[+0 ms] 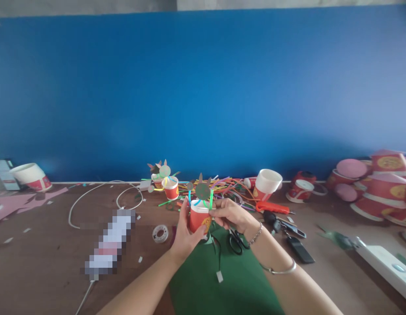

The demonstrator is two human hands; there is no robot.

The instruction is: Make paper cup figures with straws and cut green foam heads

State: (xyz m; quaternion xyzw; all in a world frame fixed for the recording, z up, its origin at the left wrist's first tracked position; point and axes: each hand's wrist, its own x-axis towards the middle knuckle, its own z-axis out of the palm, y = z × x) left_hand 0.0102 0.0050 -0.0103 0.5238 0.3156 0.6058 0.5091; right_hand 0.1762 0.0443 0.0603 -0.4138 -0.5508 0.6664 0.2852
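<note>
My left hand is wrapped round a red paper cup with a white rim, held upright above the green sheet. Thin blue and green straw-like strips stand up from the cup, along with a dark green paper disc that has pointed pieces on top. At the cup's right rim, my right hand pinches the lower end of a bright green straw-like strip. Black-handled scissors lie under my right wrist. A roll of tape rests left of my left hand.
Behind the cup lies a pile of coloured strips, beside another decorated cup. To the right are a white-and-red cup, an orange cutter, keys and stacked red cups. A phone-like blurred object with a cable lies left.
</note>
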